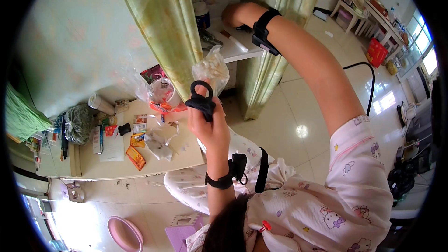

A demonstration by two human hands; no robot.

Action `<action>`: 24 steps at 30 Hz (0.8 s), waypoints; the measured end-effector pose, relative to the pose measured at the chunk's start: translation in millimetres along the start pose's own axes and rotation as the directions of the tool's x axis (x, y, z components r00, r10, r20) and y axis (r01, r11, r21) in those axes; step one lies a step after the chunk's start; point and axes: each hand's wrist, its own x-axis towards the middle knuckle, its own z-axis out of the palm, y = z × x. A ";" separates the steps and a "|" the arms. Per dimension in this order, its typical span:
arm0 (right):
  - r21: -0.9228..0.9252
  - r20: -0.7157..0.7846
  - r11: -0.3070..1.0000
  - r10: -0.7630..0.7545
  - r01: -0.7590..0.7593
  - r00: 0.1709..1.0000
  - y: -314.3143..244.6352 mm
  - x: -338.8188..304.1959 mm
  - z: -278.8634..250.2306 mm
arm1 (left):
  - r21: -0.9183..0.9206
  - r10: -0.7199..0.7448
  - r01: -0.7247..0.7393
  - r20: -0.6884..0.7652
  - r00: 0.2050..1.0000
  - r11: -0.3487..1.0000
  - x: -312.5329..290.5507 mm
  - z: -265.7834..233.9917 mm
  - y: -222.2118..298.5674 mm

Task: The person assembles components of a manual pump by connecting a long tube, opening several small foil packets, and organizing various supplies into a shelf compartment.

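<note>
The left hand (208, 123) was raised in front of the person, its fingers clenched around the black looped handles of a pair of scissors (201, 99), with one round handle ring standing clear above the fingertips. Just beyond that hand, almost touching the scissors, hung a small clear plastic bag of pale pieces (211, 69); whether the blades met the bag could not be told.

The right hand (233, 15) was stretched far ahead to a white shelf (238, 49) set between two pale green curtains (161, 23). Its fingers were curled and turned away from view, so it could not be told whether it gripped anything. A white stick-shaped object (237, 43) lay on the shelf just below that hand, near the shelf's front edge, and a dark blue lidded jar (202, 17) stood to its left. A black band (263, 32) wrapped the right wrist.

To the left of the left hand ran a cream-coloured table (184, 156) crowded with packets, bags and a white roll (100, 103); its near edge lay close beneath the left forearm. To the right of both hands, glossy tiled floor (298, 112) lay open.
</note>
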 end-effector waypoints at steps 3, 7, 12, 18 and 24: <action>-0.033 0.106 0.999 0.030 -0.026 0.994 -5.0 -13.3 -12.7 | 0.001 -0.024 0.024 0.004 1.000 1.000 3.8 4.6 4.1; 0.054 -0.143 0.998 0.029 -0.022 0.989 25.5 -9.0 -19.3 | 0.107 0.118 -0.124 0.063 0.991 0.986 23.2 15.9 3.6; 0.571 -0.695 0.461 -0.170 0.679 0.699 29.1 -165.1 -105.1 | 0.381 0.292 -0.321 0.133 0.947 0.867 76.8 26.4 22.6; 0.482 -0.638 0.755 -0.045 0.444 0.769 10.2 -178.2 -101.6 | 0.380 0.403 -0.437 0.170 0.899 0.815 145.0 63.8 32.6; 0.376 -0.585 0.924 0.175 0.074 0.792 18.9 -61.9 -50.9 | -0.134 0.313 -0.334 -0.160 0.936 0.933 111.8 64.2 28.3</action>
